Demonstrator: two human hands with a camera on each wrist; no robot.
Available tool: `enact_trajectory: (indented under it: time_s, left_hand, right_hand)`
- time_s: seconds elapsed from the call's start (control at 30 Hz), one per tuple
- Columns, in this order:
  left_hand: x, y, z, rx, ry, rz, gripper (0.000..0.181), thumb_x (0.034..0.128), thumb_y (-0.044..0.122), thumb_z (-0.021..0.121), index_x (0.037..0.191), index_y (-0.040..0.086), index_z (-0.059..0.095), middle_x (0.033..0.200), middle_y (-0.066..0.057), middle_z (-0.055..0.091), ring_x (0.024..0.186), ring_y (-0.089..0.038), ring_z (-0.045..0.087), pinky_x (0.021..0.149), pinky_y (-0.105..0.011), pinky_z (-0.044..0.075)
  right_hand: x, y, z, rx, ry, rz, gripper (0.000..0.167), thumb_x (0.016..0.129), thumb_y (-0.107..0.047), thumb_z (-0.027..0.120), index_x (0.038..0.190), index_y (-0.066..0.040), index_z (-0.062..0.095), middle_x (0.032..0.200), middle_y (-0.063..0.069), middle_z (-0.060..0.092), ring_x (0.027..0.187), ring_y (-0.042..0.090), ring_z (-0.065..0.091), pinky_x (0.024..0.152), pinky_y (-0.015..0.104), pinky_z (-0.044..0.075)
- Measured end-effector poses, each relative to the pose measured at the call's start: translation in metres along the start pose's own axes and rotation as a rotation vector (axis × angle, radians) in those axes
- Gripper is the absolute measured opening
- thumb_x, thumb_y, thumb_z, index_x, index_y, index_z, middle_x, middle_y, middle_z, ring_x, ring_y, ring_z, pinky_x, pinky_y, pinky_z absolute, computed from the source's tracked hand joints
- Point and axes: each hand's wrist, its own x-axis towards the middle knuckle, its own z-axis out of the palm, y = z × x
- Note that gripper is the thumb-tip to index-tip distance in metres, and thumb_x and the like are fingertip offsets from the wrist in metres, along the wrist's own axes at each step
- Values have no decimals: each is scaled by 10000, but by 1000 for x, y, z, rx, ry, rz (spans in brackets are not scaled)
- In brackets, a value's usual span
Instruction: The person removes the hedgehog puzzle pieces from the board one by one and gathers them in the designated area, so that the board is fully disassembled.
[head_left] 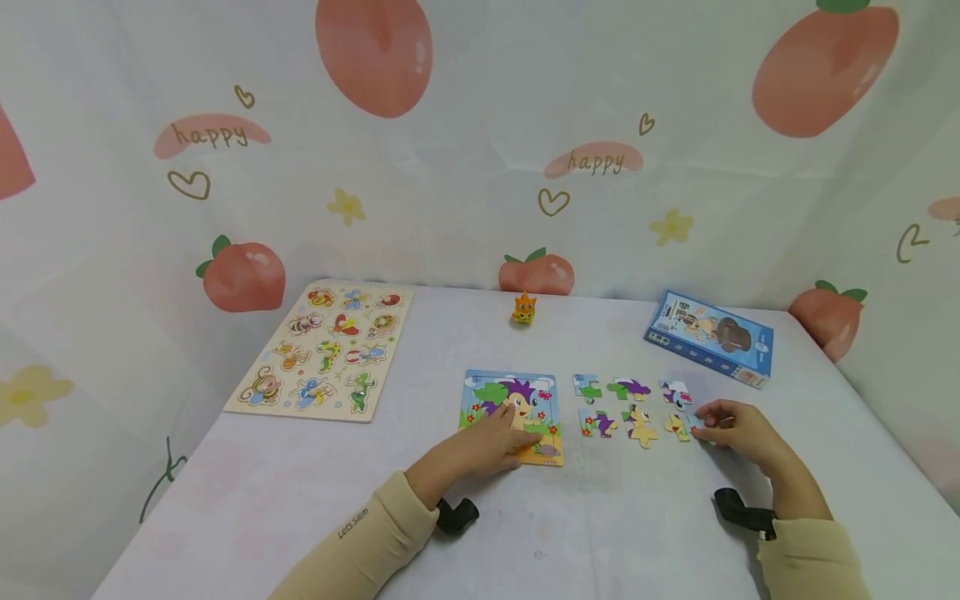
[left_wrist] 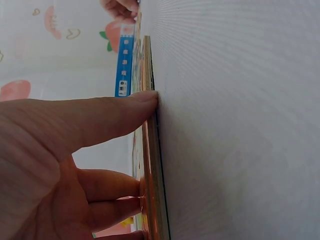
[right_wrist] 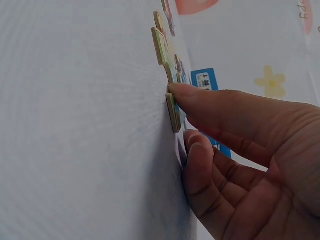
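Observation:
My left hand (head_left: 480, 442) rests on a square jigsaw puzzle (head_left: 551, 417) with a purple-haired cartoon hedgehog. In the left wrist view its thumb touches the puzzle's near edge (left_wrist: 159, 190), while the other fingertips lie on the top face. To the right, my right hand (head_left: 742, 433) pinches a small puzzle piece (head_left: 695, 422) at the end of the lower row. The right wrist view has the thumb on that piece (right_wrist: 173, 115), with the other fingers curled; the index fingertip is partly hidden. Several loose pieces, among them a yellow one (head_left: 642, 432), lie in two rows between the hands.
A wooden insect puzzle board (head_left: 337, 333) lies at the back left. A small orange toy figure (head_left: 524, 310) stands at the back middle, and a blue box (head_left: 708, 337) lies at the back right. A patterned curtain (head_left: 450, 183) hangs behind the table (head_left: 570, 542).

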Motion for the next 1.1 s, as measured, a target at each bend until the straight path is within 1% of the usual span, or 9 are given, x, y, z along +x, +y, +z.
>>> enact_trajectory:
  time_s: [0.33,0.43,0.63,0.7,0.8,0.9,0.97,1.03,1.1]
  left_hand:
    - [1,0,0,21,-2,11,466,925,287,566,1378,308,460,1510,-141,303,1431,-297,207,1133,-434,275]
    - [0,0,-1,16,-1,13,467,925,287,566,1379,306,459,1510,-138,305,1433,-296,201,1135,-433,273]
    - [-1,1,0,38,8,14,453,928,279,563,1371,306,470,1496,-125,336,1429,-290,217,1135,-414,279]
    - [-1,0,0,40,9,7,449,928,283,564,1368,302,475,1494,-115,344,1424,-279,236,1136,-405,282]
    - [0,-2,-3,25,35,-11,449,919,301,573,1360,282,490,1481,-110,372,1392,-259,318,1116,-403,319]
    - [1,-8,-9,6,89,-27,473,906,336,586,1361,247,494,1461,-98,408,1353,-256,386,1090,-419,353]
    - [0,-15,-14,-16,123,-34,504,894,359,602,1364,213,494,1446,-89,434,1342,-261,399,1085,-433,357]
    - [0,-25,-18,-61,139,-38,530,887,372,611,1370,194,486,1444,-77,439,1352,-264,383,1101,-446,330]
    - [-1,-34,-20,-133,139,-33,547,878,367,626,1371,177,482,1448,-72,433,1368,-268,355,1119,-455,299]
  right_hand:
    - [1,-1,-1,-14,1,-10,480,830,-209,700,1147,111,536,884,82,587,769,172,512,612,216,479]
    - [1,0,-1,-10,-3,-6,487,826,-220,705,1144,109,538,876,75,583,769,169,510,615,218,481]
    - [0,1,0,-1,0,-7,505,821,-266,709,1131,98,550,846,57,569,759,155,513,600,222,490]
    - [-1,-2,0,0,10,0,527,830,-297,695,1142,99,541,856,66,568,759,161,514,595,231,484]
    - [-2,-10,0,-1,30,14,572,855,-367,653,1176,88,520,904,91,576,770,174,513,601,244,470]
    - [-1,-23,2,-3,35,-5,598,875,-417,614,1199,76,512,971,134,590,807,193,517,617,254,461]
    - [1,-33,6,3,26,-34,591,881,-419,605,1203,68,519,1012,161,599,836,205,527,633,256,463]
    - [3,-44,12,14,15,-63,576,879,-408,613,1202,62,530,1049,179,599,856,214,532,642,259,473]
    - [5,-55,18,25,-1,-89,556,877,-397,619,1196,51,541,1066,185,593,860,215,535,649,261,482]
